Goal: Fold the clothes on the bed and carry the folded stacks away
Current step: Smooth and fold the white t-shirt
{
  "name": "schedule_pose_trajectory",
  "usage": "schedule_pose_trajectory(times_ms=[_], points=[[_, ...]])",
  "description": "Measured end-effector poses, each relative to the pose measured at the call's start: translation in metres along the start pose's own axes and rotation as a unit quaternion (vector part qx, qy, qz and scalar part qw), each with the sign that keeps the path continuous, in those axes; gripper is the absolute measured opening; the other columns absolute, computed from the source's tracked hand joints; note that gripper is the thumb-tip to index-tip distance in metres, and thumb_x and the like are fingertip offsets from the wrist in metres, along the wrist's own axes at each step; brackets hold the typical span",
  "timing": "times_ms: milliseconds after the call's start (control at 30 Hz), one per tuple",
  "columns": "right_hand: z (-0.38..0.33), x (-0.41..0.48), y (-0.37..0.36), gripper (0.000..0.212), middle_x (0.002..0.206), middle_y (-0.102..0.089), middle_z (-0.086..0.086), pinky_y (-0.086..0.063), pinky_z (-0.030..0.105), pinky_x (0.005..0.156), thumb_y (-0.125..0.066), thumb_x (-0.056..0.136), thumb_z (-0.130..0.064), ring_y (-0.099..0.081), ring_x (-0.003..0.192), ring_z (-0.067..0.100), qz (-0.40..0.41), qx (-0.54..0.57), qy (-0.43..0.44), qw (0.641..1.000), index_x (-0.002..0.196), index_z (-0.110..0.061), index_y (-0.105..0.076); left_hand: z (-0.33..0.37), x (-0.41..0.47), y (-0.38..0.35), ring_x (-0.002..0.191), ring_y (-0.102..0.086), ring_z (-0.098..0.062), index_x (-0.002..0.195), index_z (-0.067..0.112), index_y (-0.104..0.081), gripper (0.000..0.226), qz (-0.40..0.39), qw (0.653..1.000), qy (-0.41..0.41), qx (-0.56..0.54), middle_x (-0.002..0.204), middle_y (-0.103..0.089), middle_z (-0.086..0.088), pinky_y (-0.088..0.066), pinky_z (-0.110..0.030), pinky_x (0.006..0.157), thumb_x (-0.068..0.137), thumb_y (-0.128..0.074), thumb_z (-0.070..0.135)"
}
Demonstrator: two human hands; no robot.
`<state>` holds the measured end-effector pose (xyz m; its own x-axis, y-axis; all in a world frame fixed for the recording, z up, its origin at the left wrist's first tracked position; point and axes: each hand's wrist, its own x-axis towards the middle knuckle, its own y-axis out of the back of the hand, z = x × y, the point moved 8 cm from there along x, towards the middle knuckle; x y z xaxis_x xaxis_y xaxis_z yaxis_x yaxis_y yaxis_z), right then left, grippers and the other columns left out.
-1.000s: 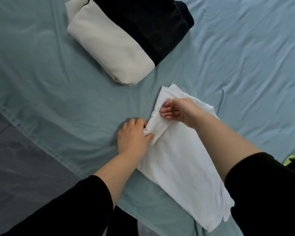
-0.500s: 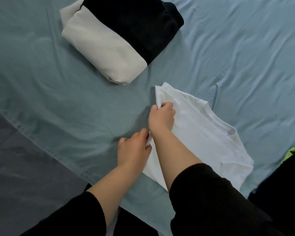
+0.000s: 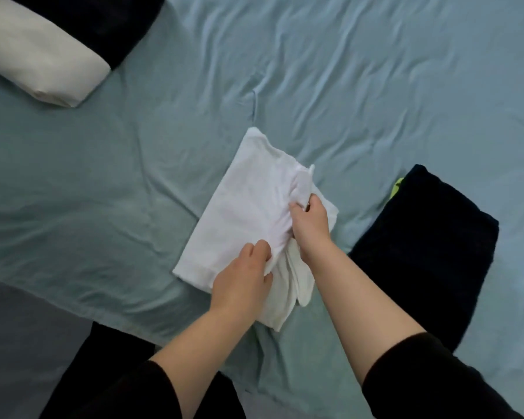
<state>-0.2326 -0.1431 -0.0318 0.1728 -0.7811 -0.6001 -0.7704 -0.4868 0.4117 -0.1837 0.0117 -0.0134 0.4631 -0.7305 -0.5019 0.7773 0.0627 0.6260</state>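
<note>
A white T-shirt lies folded into a narrow packet in the middle of the bed. My left hand pinches its near edge, fingers closed on the cloth. Further along the right side my right hand grips a bunched fold of the same shirt. A folded stack of a cream garment and a dark garment rests at the far left. Another dark folded garment lies to the right, with a bit of lime-green cloth peeking from under it.
The light blue sheet covers the bed; its near edge runs diagonally at lower left, with grey floor beyond. My dark trousers show at the bottom.
My right hand has swung from the shirt's left edge across to its right side, taking the cloth over into a narrower fold. The view has shifted right, bringing the dark garment into sight.
</note>
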Motion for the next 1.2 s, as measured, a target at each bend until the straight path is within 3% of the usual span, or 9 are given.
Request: schedule_pose_trajectory(times_ms=[367, 500, 600, 700, 767, 833, 967, 1100, 1200], points=[[0.072, 0.021, 0.062, 0.011, 0.092, -0.061, -0.009, -0.045, 0.022, 0.067, -0.050, 0.094, -0.014, -0.059, 0.086, 0.008, -0.026, -0.010, -0.033, 0.999, 0.098, -0.023, -0.054, 0.020, -0.004, -0.102, 0.086, -0.054, -0.025, 0.102, 0.026, -0.036, 0.021, -0.044, 0.999, 0.019, 0.023, 0.109, -0.049, 0.003, -0.046, -0.040, 0.068, 0.091, -0.053, 0.027], [0.074, 0.022, 0.077, 0.020, 0.103, -0.058, -0.002, -0.050, 0.028, 0.076, -0.053, 0.085, -0.009, -0.060, 0.096, 0.020, 0.046, -0.027, -0.018, 0.998, 0.104, -0.018, -0.050, 0.023, -0.005, -0.108, 0.091, -0.057, -0.019, 0.102, 0.030, -0.041, 0.026, -0.072, 0.997, -0.003, 0.018, 0.104, -0.053, 0.009, -0.047, -0.036, 0.072, 0.086, -0.050, 0.050], [0.048, 0.004, 0.096, 0.037, 0.118, -0.050, -0.001, -0.042, 0.030, 0.098, -0.051, 0.082, -0.006, -0.053, 0.109, 0.020, 0.167, -0.078, 0.127, 0.975, 0.119, -0.012, -0.053, 0.026, 0.013, -0.070, 0.093, -0.059, -0.015, 0.108, 0.037, -0.048, 0.029, -0.010, 0.998, -0.064, 0.028, 0.104, -0.058, 0.012, -0.049, -0.035, 0.077, 0.087, -0.041, 0.056], [0.025, -0.020, 0.060, 0.043, 0.133, -0.052, 0.004, -0.031, 0.033, 0.109, -0.048, 0.086, -0.009, -0.045, 0.126, 0.020, 0.110, -0.231, 0.306, 0.917, 0.128, -0.013, -0.053, 0.028, 0.062, -0.015, 0.123, -0.049, -0.024, 0.131, 0.021, -0.052, 0.037, 0.110, 0.978, -0.166, 0.061, 0.135, -0.053, -0.003, -0.038, -0.035, 0.101, 0.097, -0.047, 0.033], [0.035, -0.012, 0.027, 0.050, 0.156, -0.030, 0.002, -0.010, 0.038, 0.119, -0.041, 0.096, -0.023, -0.022, 0.145, 0.017, 0.017, -0.361, 0.337, 0.870, 0.146, -0.021, -0.035, 0.030, 0.104, -0.006, 0.144, -0.025, -0.027, 0.149, 0.014, -0.032, 0.054, 0.080, 0.962, -0.206, 0.158, 0.156, -0.029, -0.011, -0.018, -0.036, 0.117, 0.100, -0.042, 0.034], [0.057, 0.017, 0.020, 0.058, 0.162, 0.002, -0.005, 0.009, 0.037, 0.119, -0.027, 0.102, -0.041, 0.005, 0.148, 0.009, -0.036, -0.431, 0.271, 0.860, 0.153, -0.027, -0.006, 0.018, 0.141, -0.011, 0.150, 0.003, -0.022, 0.155, 0.026, -0.001, 0.066, 0.028, 0.939, -0.197, 0.282, 0.163, 0.001, -0.007, 0.002, -0.042, 0.119, 0.099, -0.026, 0.052], [0.080, 0.053, 0.027, 0.066, 0.158, 0.023, -0.010, 0.016, 0.042, 0.117, -0.010, 0.098, -0.056, 0.021, 0.144, 0.005, -0.020, -0.479, 0.174, 0.860, 0.150, -0.025, 0.017, -0.008, 0.170, -0.018, 0.145, 0.027, -0.022, 0.141, 0.047, 0.030, 0.068, 0.016, 0.916, -0.146, 0.374, 0.158, 0.028, -0.003, 0.015, -0.062, 0.111, 0.087, 0.001, 0.076], [0.081, 0.025, 0.014, 0.063, 0.160, 0.015, -0.005, 0.018, 0.043, 0.116, -0.011, 0.099, -0.051, 0.015, 0.147, 0.010, 0.046, -0.424, 0.188, 0.885, 0.151, -0.025, 0.012, -0.004, 0.143, -0.015, 0.148, 0.015, -0.029, 0.148, 0.042, 0.019, 0.069, 0.088, 0.919, -0.150, 0.354, 0.161, 0.019, -0.004, 0.021, -0.059, 0.108, 0.091, -0.003, 0.073], [0.119, -0.038, 0.008, 0.062, 0.161, -0.002, 0.002, 0.000, 0.050, 0.119, -0.027, 0.098, -0.051, -0.004, 0.149, 0.021, 0.024, -0.452, 0.256, 0.854, 0.153, -0.027, -0.009, -0.040, 0.072, -0.039, 0.149, -0.007, -0.033, 0.153, 0.035, -0.006, 0.071, 0.021, 0.885, -0.251, 0.392, 0.162, -0.007, -0.005, -0.002, -0.069, 0.111, 0.092, -0.018, 0.069]])
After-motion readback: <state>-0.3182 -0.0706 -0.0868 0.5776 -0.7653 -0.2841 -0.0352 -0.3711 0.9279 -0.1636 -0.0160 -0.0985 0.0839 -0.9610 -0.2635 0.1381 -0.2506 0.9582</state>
